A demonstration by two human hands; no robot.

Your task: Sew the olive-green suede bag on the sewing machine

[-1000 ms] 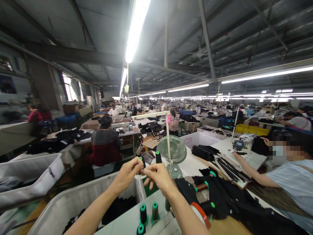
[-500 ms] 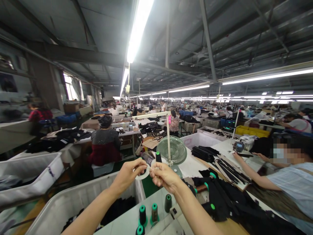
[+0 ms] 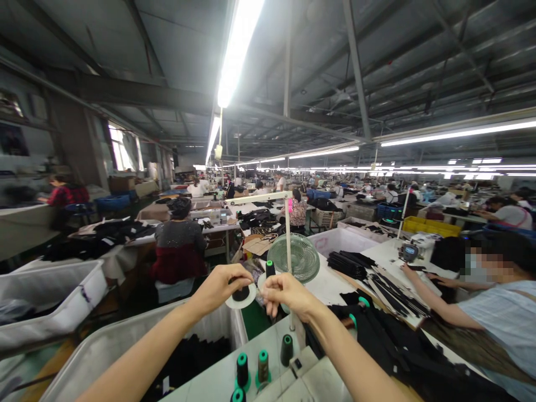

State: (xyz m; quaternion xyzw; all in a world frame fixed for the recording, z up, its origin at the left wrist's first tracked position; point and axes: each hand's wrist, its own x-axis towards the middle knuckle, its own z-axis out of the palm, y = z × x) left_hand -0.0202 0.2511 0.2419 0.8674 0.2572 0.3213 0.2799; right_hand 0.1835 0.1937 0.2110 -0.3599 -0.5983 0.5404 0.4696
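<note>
HAND POSITIONS AT THE THREAD STAND, WITH ADJACENT BINS

Directions are clock positions from the centre of the view. At 6 o'clock, the left hand [image 3: 228, 287] is positioned over a black thread spool [image 3: 240, 294] seated on a round white disc [image 3: 234, 305]. Its fingertips bunch at the top of the spool; whether they are clamped on the spool or on a thread cannot be told.

The right hand [image 3: 285, 293], also near 6 o'clock, has thumb and fingertips brought together just in front of a black thread cone with a bright green top [image 3: 270, 269]. Any thread between them is too fine to see.

Below the hands, a pale tabletop [image 3: 201, 385] carries upright spools: black with a green top [image 3: 242, 365], brown with a green top [image 3: 262, 363], and dark green [image 3: 287, 350].

Containers:
- 7 o'clock: large white plastic bin [image 3: 113, 340], holding black fabric pieces [image 3: 196, 357] and a small pale tag [image 3: 166, 385].
- 8 o'clock: second white plastic bin [image 3: 79, 291], holding grey, crumpled material [image 3: 19, 310].
- 4 o'clock: white plastic bin [image 3: 352, 241] beyond the round green fan [image 3: 293, 257] — contents hidden.
- 3 o'clock: yellow plastic crate [image 3: 431, 226] — contents unclear.
</note>
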